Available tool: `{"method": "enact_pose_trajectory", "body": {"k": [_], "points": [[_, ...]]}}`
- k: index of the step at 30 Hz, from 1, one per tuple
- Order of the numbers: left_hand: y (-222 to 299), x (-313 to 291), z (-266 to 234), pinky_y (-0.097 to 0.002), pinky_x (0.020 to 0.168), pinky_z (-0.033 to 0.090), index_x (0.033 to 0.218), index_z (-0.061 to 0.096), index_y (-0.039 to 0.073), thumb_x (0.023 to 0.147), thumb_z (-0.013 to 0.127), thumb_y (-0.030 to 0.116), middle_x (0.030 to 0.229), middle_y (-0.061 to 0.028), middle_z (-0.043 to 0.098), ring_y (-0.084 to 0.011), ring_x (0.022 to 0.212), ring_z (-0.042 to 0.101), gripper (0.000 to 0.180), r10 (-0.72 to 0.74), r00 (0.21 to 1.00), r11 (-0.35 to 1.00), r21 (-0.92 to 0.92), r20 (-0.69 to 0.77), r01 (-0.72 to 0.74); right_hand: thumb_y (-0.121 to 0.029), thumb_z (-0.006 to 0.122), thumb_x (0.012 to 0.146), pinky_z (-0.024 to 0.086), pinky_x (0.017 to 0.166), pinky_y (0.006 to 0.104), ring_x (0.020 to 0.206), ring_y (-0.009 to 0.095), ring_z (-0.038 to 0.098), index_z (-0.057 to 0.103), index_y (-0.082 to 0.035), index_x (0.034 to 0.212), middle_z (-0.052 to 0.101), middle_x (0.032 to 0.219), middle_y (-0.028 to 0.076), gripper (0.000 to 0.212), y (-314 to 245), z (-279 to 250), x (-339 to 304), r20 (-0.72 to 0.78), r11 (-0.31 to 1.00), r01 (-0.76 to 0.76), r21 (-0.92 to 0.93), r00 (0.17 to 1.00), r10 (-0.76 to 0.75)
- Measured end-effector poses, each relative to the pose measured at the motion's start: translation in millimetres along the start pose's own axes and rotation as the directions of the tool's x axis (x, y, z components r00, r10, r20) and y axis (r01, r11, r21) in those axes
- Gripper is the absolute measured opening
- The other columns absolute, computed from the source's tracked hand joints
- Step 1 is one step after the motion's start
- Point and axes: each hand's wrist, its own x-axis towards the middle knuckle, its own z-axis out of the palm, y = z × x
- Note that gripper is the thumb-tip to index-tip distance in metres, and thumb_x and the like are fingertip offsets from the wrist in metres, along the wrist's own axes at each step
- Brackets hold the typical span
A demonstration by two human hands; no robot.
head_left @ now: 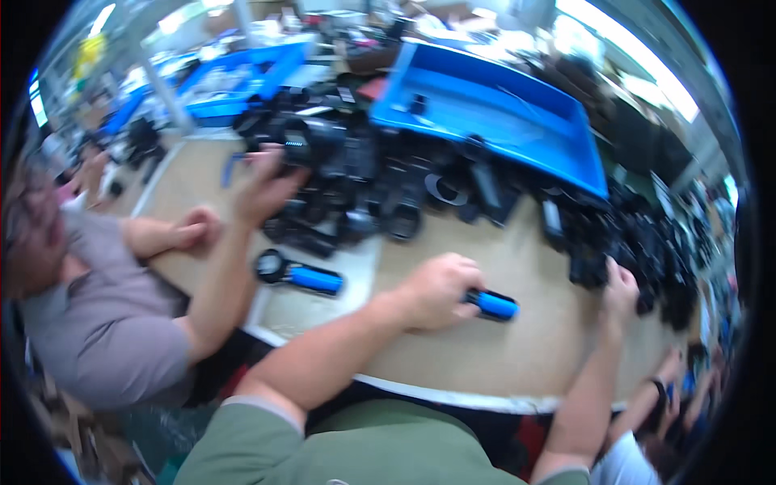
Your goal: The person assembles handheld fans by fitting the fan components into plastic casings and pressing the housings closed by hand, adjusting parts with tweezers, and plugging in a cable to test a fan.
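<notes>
My left hand (443,291) is closed around one end of a black handheld device with a bright blue panel (496,305), held low over the tan tabletop. The fingers cover its near end, so its full shape is hidden. On the right, my right hand (619,293) touches the edge of a heap of black plastic parts (638,242). Its fingers are blurred, and I cannot make out whether they grip a part. A similar black device with a blue panel (315,279) and a round end lies to the left on a white patch of table.
A blue tray (493,145) stands at the back behind more black parts (404,214). At left, a co-worker's hand (271,186) lifts a black part over the pile. Another blue tray (214,111) sits at far left. Other people's arms (659,380) show at lower right.
</notes>
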Motion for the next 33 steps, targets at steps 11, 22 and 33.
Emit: {"method": "enact_pose_trajectory", "body": {"k": [11, 22, 33], "points": [[-1.7, -6.6, -2.4, -0.0400, 0.099, 0.057, 0.103, 0.079, 0.009, 0.082, 0.080, 0.015, 0.107, -0.0086, 0.074, -0.0295, 0.105, 0.068, 0.022, -0.028, 0.998, 0.998, 0.054, -0.055, 0.031, -0.010, 0.065, 0.110, 0.051, 0.061, 0.0234, 0.076, 0.011, 0.062, 0.074, -0.001, 0.124, 0.074, 0.100, 0.005, 0.020, 15.9, 7.6, 9.3, -0.100, 0.950, 0.088, 0.298, 0.993, -0.060], [-2.0, -3.7, 3.8, -0.0399, 0.101, 0.057, 0.105, 0.079, 0.009, 0.084, 0.080, 0.016, 0.111, -0.0091, 0.076, -0.0310, 0.108, 0.069, 0.022, -0.041, 0.999, 0.997, 0.060, -0.033, 0.043, -0.003, 0.066, 0.104, 0.052, 0.065, 0.0230, 0.076, 0.011, 0.062, 0.077, -0.002, 0.118, 0.073, 0.094, 0.003, 0.018, -5.2, -44.4, -74.8, 0.093, 0.968, 0.201, 0.150, 0.972, -0.216], [-7.8, 1.9, 1.6, -0.0409, 0.098, 0.059, 0.105, 0.082, 0.008, 0.084, 0.083, 0.021, 0.111, -0.0110, 0.079, -0.0324, 0.105, 0.071, 0.025, -0.048, 0.999, 0.995, 0.090, -0.014, 0.049, -0.011, 0.075, 0.081, 0.057, 0.069, 0.0372, 0.069, 0.027, 0.066, 0.080, 0.005, 0.086, 0.076, 0.087, 0.015, 0.017, -100.7, -73.5, -113.1, 0.382, 0.583, 0.413, -0.700, 0.906, -0.184]]}}
